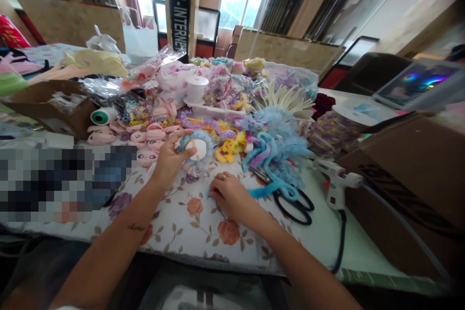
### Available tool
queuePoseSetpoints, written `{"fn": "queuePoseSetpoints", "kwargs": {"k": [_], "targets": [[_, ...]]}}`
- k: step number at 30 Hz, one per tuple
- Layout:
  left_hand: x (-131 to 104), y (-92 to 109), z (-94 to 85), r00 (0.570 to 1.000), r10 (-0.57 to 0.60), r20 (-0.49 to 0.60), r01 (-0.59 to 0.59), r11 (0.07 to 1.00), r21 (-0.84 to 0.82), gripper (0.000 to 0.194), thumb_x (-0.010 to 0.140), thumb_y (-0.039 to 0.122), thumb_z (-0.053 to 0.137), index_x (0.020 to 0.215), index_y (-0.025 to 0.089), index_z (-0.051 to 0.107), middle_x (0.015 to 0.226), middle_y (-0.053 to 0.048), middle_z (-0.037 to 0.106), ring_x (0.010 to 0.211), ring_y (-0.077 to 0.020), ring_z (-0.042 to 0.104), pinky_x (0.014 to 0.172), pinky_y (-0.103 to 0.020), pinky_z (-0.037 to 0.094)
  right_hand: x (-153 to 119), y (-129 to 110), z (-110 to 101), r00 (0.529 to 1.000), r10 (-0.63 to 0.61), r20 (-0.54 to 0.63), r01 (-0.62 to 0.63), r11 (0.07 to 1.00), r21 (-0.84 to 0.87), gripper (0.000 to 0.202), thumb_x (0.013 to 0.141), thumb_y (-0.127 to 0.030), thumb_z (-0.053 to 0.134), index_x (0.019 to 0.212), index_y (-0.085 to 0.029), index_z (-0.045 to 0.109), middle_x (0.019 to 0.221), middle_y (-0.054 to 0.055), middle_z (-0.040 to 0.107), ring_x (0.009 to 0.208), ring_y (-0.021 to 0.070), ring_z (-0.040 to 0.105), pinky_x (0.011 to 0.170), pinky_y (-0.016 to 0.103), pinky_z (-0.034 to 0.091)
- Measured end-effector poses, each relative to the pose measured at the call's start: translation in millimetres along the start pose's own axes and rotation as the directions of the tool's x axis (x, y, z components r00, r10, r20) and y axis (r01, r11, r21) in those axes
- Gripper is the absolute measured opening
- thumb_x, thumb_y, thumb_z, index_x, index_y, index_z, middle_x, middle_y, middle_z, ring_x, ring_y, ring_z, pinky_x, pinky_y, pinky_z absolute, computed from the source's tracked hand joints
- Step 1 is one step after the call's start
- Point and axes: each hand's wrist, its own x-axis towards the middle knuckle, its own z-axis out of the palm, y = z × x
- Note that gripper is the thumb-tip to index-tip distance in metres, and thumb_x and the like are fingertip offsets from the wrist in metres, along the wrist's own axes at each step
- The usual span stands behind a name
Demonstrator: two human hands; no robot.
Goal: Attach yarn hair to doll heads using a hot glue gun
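Note:
My left hand (173, 157) is closed round the edge of a small disc with a white middle and light-blue ruffled trim (196, 147), raised above the flowered tablecloth. Lower and to the right, my right hand (230, 198) has its fingers curled together on a bright-blue fuzzy strip (259, 192), which passes under the hand; a bit of blue shows at the fingertips. Black-handled scissors (296, 206) lie right of that hand, partly under blue fuzzy stems (267, 152). Pink doll-like heads (147, 140) with painted eyes rest left of the disc. Yellow fuzzy pieces (229, 147) lie behind my right hand.
A white glue gun (336, 181) with its cord stands at the right beside a large cardboard box (407, 169). Ribbon and yarn pile up at the back, around a white spool (196, 89). An open brown box (51, 106) sits at the left.

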Motion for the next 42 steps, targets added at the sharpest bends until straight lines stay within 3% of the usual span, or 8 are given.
{"fn": "queuePoseSetpoints", "kwargs": {"k": [3, 7, 11, 15, 18, 22, 28, 42], "targets": [[-2, 2, 0.4, 0.998, -0.052, 0.018, 0.052, 0.999, 0.017, 0.045, 0.06, 0.019, 0.077, 0.104, 0.021, 0.066, 0.107, -0.003, 0.062, 0.085, -0.0145, 0.06, 0.071, -0.022, 0.051, -2, 10, -11, 0.994, 0.104, -0.038, -0.081, 0.918, 0.388, 0.015, 0.084, -0.008, 0.054, 0.073, -0.017, 0.059, 0.075, 0.003, 0.059, 0.076, 0.0166, 0.053, 0.069, 0.028, 0.041], [-6, 6, 1.1, 0.984, -0.156, 0.083, 0.151, 0.987, 0.06, 0.045, 0.061, 0.02, 0.077, 0.104, 0.021, 0.066, 0.097, -0.002, 0.064, 0.077, -0.0144, 0.061, 0.064, -0.021, 0.051, -5, 23, -32, 0.951, 0.31, 0.02, -0.169, 0.461, 0.871, 0.017, 0.084, -0.034, 0.06, 0.077, -0.019, 0.054, 0.068, -0.003, 0.056, 0.062, 0.0112, 0.051, 0.059, 0.023, 0.037], [-9, 10, 2.2, 0.97, -0.212, 0.119, 0.199, 0.974, 0.113, 0.044, 0.06, 0.023, 0.079, 0.103, 0.02, 0.068, 0.108, -0.005, 0.064, 0.09, -0.0202, 0.063, 0.067, -0.023, 0.051, -5, 25, -43, 0.928, 0.359, 0.103, -0.139, 0.077, 0.987, 0.028, 0.072, -0.039, 0.072, 0.077, -0.021, 0.052, 0.074, 0.0, 0.065, 0.076, 0.0149, 0.061, 0.071, 0.026, 0.044], [-11, 14, 3.9, 0.947, -0.265, 0.182, 0.233, 0.956, 0.181, 0.043, 0.058, 0.022, 0.078, 0.101, 0.021, 0.07, 0.116, -0.007, 0.065, 0.099, -0.0254, 0.062, 0.071, -0.026, 0.051, -4, 25, -46, 0.926, 0.356, 0.13, -0.121, -0.047, 0.992, 0.028, 0.07, -0.036, 0.075, 0.078, -0.021, 0.052, 0.073, -0.003, 0.061, 0.065, 0.0109, 0.057, 0.062, 0.023, 0.044], [-13, 17, 5.2, 0.925, -0.299, 0.235, 0.242, 0.94, 0.242, 0.043, 0.06, 0.023, 0.077, 0.103, 0.022, 0.07, 0.115, -0.007, 0.066, 0.096, -0.0265, 0.064, 0.071, -0.029, 0.052, -2, 27, -51, 0.933, 0.338, 0.123, -0.134, 0.009, 0.991, 0.027, 0.073, -0.036, 0.073, 0.077, -0.021, 0.052, 0.064, -0.007, 0.049, 0.052, 0.0066, 0.044, 0.049, 0.019, 0.033], [-16, 18, 7.0, 0.909, -0.268, 0.32, 0.169, 0.937, 0.305, 0.039, 0.064, 0.021, 0.074, 0.103, 0.023, 0.071, 0.117, -0.007, 0.066, 0.102, -0.0287, 0.062, 0.079, -0.034, 0.052, 4, 25, -59, 0.939, 0.344, 0.02, -0.138, 0.322, 0.937, 0.025, 0.078, -0.041, 0.068, 0.078, -0.02, 0.054, 0.058, -0.009, 0.036, 0.047, 0.0064, 0.03, 0.046, 0.02, 0.024], [-18, 12, 6.4, 0.864, -0.209, 0.458, 0.05, 0.941, 0.335, 0.039, 0.068, 0.019, 0.071, 0.106, 0.026, 0.071, 0.114, -0.006, 0.068, 0.106, -0.0295, 0.061, 0.088, -0.037, 0.049, 11, 18, -58, 0.963, 0.206, -0.175, -0.036, 0.74, 0.672, 0.017, 0.085, -0.033, 0.059, 0.076, -0.018, 0.061, 0.078, 0.0, 0.055, 0.071, 0.0133, 0.049, 0.066, 0.025, 0.038], [-20, 11, 8.5, 0.828, -0.244, 0.505, -0.013, 0.892, 0.451, 0.042, 0.068, 0.016, 0.067, 0.109, 0.024, 0.069, 0.111, -0.004, 0.069, 0.099, -0.0268, 0.063, 0.086, -0.034, 0.047, 11, 14, -40, 0.947, 0.213, -0.239, -0.058, 0.848, 0.527, 0.012, 0.084, -0.021, 0.057, 0.073, -0.019, 0.061, 0.08, 0.001, 0.054, 0.08, 0.0169, 0.053, 0.076, 0.029, 0.039]]}}
